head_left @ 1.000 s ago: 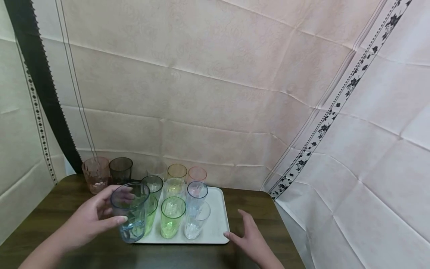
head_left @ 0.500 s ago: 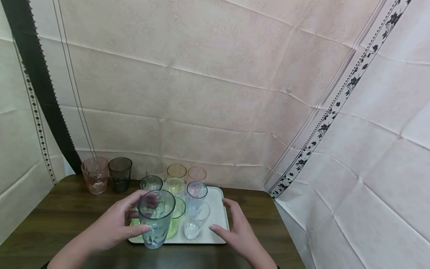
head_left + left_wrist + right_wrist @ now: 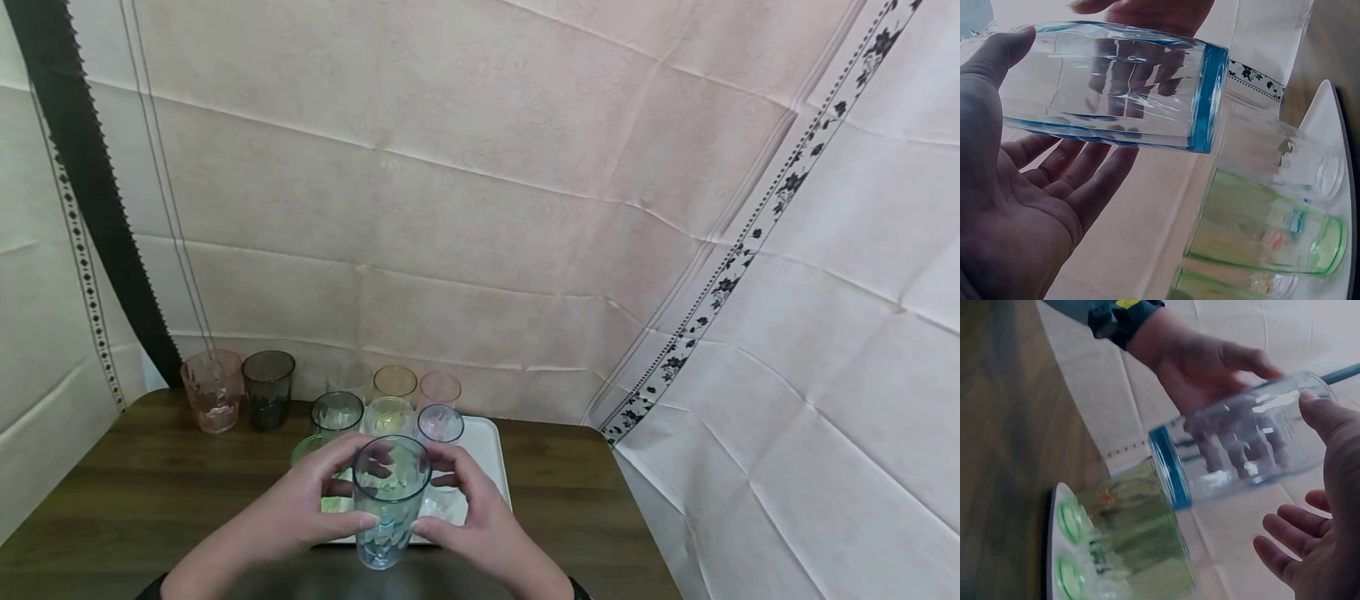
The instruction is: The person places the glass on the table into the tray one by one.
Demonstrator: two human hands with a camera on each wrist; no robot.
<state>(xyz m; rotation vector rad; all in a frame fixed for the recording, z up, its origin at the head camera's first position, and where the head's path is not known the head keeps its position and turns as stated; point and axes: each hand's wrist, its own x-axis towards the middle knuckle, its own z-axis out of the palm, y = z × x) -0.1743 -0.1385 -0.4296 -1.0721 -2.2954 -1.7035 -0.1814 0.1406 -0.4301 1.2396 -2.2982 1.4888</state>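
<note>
A tall, clear drinking glass (image 3: 390,504) with a blue tint is upright in front of the tray, its base thick and blue in the wrist views. My left hand (image 3: 318,492) grips it from the left, thumb in front and fingers behind. On the other side is my right hand (image 3: 476,508), its thumb at the glass wall. In the right wrist view, the right fingers (image 3: 1288,528) are loosely bent with a gap to the glass (image 3: 1241,440). Behind the hands, a white tray (image 3: 491,450) carries several glasses, including a green glass (image 3: 306,447), partly hidden.
A pink glass (image 3: 213,392) and a dark grey glass (image 3: 268,390) stand on the wooden table (image 3: 187,467) at the back left. On the tray are also a smoky glass (image 3: 337,411) and a blue-rimmed glass (image 3: 441,423). Pale cloth (image 3: 465,208) hangs behind the table.
My left hand has carried the blue-tinted glass rightward and slightly toward me, from the tray's left side to its front middle. My right hand has come leftward to meet it.
</note>
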